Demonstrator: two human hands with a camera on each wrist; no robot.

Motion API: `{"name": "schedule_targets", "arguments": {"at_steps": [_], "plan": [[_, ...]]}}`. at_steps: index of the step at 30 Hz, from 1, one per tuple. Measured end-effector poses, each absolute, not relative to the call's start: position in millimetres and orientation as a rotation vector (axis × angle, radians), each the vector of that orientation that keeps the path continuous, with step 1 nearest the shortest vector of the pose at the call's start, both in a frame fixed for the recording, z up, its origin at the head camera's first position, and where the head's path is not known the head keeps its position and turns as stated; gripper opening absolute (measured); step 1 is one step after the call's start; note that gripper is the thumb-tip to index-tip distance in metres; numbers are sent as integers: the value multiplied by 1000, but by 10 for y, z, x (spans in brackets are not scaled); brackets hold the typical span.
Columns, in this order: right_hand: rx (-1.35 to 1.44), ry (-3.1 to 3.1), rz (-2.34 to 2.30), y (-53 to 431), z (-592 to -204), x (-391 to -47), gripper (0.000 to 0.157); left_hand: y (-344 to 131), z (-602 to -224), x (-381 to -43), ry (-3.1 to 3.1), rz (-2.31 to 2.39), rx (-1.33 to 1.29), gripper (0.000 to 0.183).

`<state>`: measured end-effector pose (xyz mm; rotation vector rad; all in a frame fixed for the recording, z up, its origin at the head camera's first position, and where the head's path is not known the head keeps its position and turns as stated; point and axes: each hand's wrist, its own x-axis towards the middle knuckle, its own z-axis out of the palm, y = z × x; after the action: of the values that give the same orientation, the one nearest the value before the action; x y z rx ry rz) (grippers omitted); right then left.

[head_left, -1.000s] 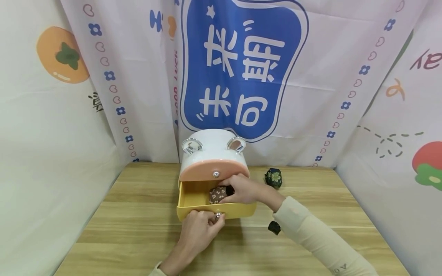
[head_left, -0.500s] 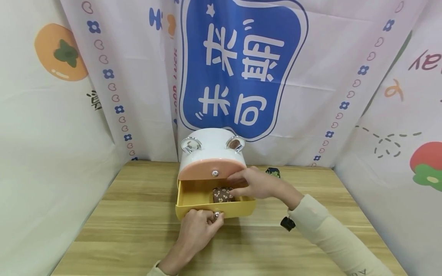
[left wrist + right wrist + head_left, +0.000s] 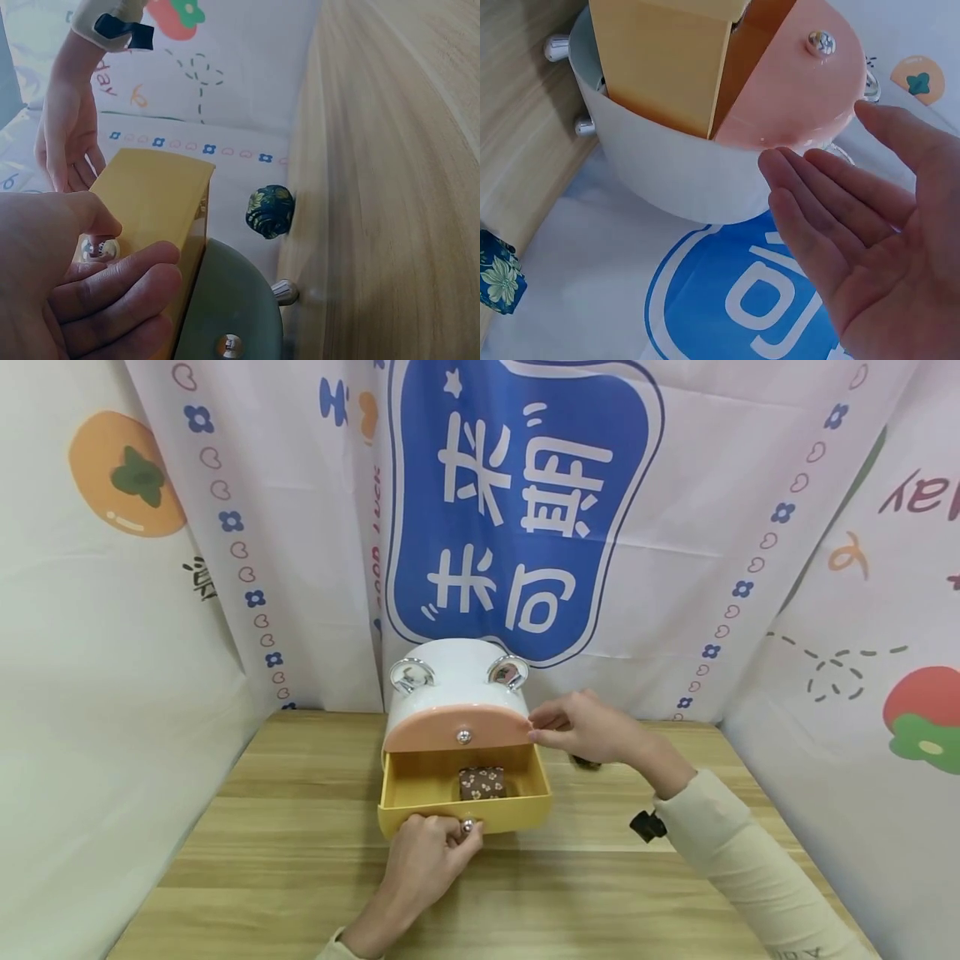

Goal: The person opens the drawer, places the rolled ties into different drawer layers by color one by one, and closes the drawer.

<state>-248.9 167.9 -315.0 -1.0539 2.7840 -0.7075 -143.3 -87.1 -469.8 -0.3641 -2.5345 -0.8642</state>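
A small white cabinet point(image 3: 457, 675) with silver ear-like rings stands at the back of the table. Its yellow drawer point(image 3: 517, 816) is pulled out, and my left hand point(image 3: 423, 864) pinches the silver knob point(image 3: 97, 249) on the drawer front. Inside the drawer, right of its middle, lies a small brown bundle of flowered cloth point(image 3: 482, 782). My right hand point(image 3: 592, 727) is beside the cabinet's right side, fingers extended and holding nothing, fingertips close to the edge of the pink front point(image 3: 795, 97). Behind that hand, a dark green flowered cloth bundle point(image 3: 270, 211) is mostly hidden in the head view.
Below the yellow drawer, the cabinet has a green front point(image 3: 232, 300) with its own knob. Short silver feet point(image 3: 557, 47) hold it off the wooden table point(image 3: 285, 860). Printed cloth walls point(image 3: 322, 568) enclose the table at the back and sides.
My right hand has let go of the brown cloth bundle and moved up and right, out of the drawer. The bundle stays inside. My left hand keeps its hold on the knob.
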Motion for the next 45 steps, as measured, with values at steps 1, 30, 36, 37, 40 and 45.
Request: {"name": "schedule_targets", "arguments": {"at_steps": [1, 30, 36, 37, 40, 45], "plan": [[-1049, 2800, -734, 1678, -3167, -2510, 32, -877, -4696, -1431, -2536, -861, -360, 53], [-753, 3033, -1177, 1359, -3815, -2969, 37, -873, -4628, -1573, -2583, -869, -337, 57], [-809, 3016, -1176, 1354, -3821, -2972, 37, -885, -4601, -1675, -2589, -863, -317, 58], [-813, 3019, -1169, 1351, -3818, -2970, 37, -888, -4596, -1692, -2591, -863, -315, 59], [-815, 3021, -1146, 1341, -3806, -2960, 39, -897, -4588, -1738, -2600, -865, -305, 59], [-787, 3006, -1155, 1352, -3799, -2933, 41, -894, -4590, -1821, -2609, -870, -285, 58]]}}
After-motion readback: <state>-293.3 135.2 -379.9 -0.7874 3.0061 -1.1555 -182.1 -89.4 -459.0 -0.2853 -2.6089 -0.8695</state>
